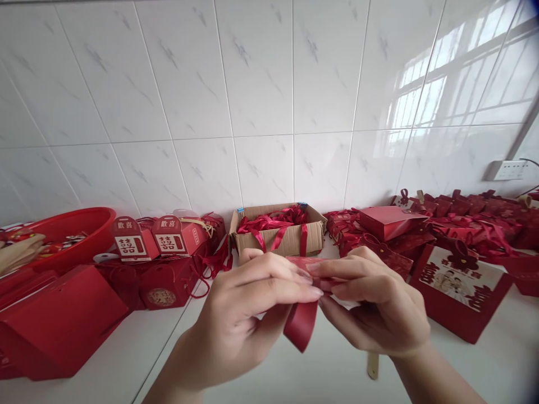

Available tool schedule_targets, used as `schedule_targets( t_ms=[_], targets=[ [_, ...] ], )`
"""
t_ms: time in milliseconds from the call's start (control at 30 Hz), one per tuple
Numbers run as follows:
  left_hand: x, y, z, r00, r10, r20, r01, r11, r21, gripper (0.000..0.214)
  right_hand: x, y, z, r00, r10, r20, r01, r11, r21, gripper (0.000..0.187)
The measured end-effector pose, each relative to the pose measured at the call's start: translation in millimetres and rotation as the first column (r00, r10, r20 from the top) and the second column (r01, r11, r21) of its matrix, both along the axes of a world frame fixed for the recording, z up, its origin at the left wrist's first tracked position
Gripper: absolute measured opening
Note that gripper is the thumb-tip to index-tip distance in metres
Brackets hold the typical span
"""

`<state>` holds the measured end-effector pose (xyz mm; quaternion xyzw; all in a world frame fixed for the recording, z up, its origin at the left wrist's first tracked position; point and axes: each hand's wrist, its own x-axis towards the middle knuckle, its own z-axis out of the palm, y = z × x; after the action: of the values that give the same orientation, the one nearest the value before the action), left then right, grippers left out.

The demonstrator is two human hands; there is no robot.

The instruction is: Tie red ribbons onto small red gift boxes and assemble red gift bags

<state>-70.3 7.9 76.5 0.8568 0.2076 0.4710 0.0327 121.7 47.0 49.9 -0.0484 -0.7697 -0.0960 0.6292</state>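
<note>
My left hand (261, 303) and my right hand (374, 297) meet in front of me, fingertips almost touching. Both pinch a small red piece with a smooth strap; the strap (301, 325) hangs from between them in a folded loop. Behind the fingers shows a bit of a lighter red patterned surface (305, 260); the hands hide most of it, and I cannot tell its full shape. Below my right hand, a gold-coloured flat strip (373, 366) with a small hole lies on the white table (269, 376).
A cardboard box (278, 238) of red ribbons stands by the tiled wall. To the left are a red basin (99, 230), small gift boxes (135, 241) and a large red box (63, 325). On the right, several red gift boxes are piled behind a box with a printed couple (458, 292).
</note>
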Motion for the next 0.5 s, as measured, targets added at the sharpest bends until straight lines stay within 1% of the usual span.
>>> schedule_targets(
  t_ms=[100,300,500],
  targets=[
    [-1.0,2.8,-4.4,1.0,0.021,-0.011,-0.02,0.999,0.045,0.045,-1.8,2.4,-1.8,1.0,-0.008,-0.021,0.007,1.0,-0.022,0.027],
    [0.2,6.2,-7.2,0.999,0.041,0.008,-0.042,0.992,0.119,0.044,-2.7,6.1,-5.0,0.999,0.002,0.034,0.004,0.981,-0.194,0.023],
    [1.7,7.3,-6.7,0.995,0.099,0.033,-0.102,0.986,0.128,0.045,-7.4,5.7,-5.6,0.987,0.149,-0.052,-0.158,0.933,-0.323,0.021]
  ],
)
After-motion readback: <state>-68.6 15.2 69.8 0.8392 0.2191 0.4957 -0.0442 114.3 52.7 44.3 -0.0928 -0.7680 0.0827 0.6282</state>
